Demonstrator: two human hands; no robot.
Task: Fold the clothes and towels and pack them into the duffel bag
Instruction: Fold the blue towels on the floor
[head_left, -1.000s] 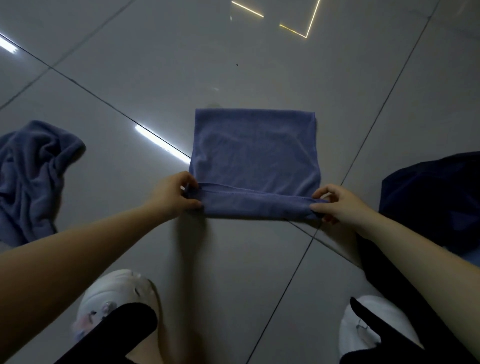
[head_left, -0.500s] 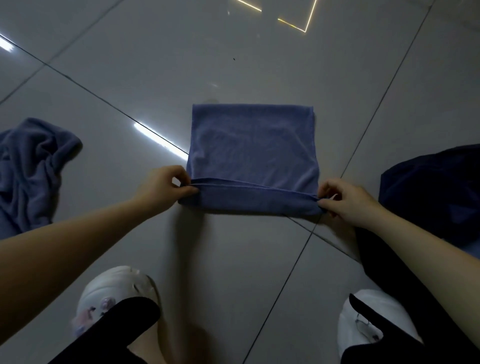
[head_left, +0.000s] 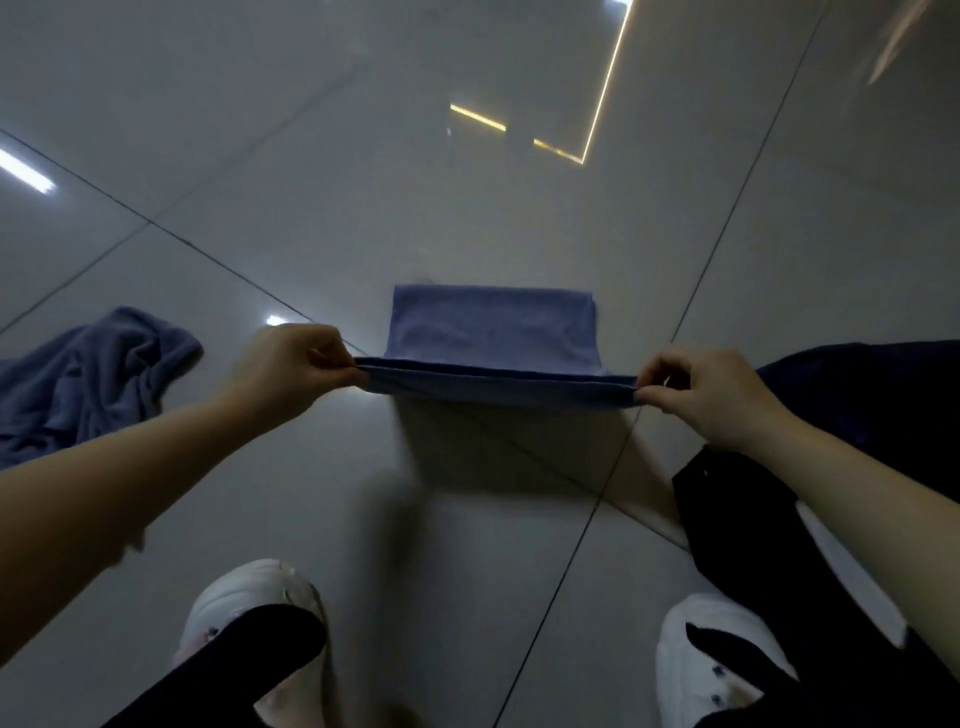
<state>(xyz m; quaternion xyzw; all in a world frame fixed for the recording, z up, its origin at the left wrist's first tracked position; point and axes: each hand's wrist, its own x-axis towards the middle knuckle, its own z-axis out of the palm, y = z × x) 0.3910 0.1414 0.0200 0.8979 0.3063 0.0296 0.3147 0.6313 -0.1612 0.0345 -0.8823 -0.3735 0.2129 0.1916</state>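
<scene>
Grey glossy floor tiles (head_left: 322, 519) carry the work. Dark garment (head_left: 857, 395) lies at right, crumpled blue towel (head_left: 88, 374) at left, both unfolded. Folded blue towel (head_left: 493, 332) sits between the hands: its far edge rests on the tiles, while its near edge, on the floor half a second ago, is now raised and pulled taut. Left hand (head_left: 291, 369) pinches the left corner; right hand (head_left: 711, 395) pinches the right corner. Judgement: another fold is under way, near edge going over the far. No duffel bag in view; packing not begun.
</scene>
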